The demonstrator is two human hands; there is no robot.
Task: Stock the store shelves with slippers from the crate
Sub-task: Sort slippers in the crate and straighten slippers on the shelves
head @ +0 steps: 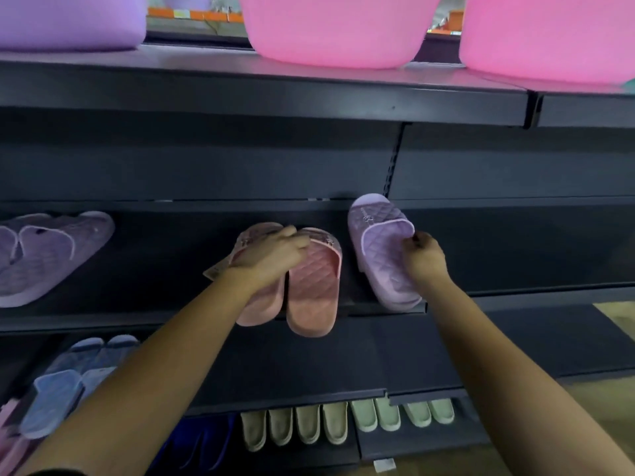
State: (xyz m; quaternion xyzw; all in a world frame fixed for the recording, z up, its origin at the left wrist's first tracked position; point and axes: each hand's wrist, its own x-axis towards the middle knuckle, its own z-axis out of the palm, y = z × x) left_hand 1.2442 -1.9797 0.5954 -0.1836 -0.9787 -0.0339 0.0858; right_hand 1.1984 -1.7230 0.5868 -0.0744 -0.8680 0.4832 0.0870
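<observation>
A pair of pink quilted slippers (314, 286) lies on the dark middle shelf (171, 269), heels hanging over its front edge. My left hand (271, 255) grips the pair across the straps. Just to the right, a lilac quilted slipper (381, 249) lies on the same shelf, toe toward the back. My right hand (424, 259) pinches the edge of its strap. The crate is out of view.
Another lilac pair (51, 252) lies at the shelf's left end. Blue slippers (68, 383) sit on the shelf below, and beige and pale green pairs (343, 420) line the bottom shelf. Pink tubs (340, 29) and a purple tub (68, 22) stand on the top shelf.
</observation>
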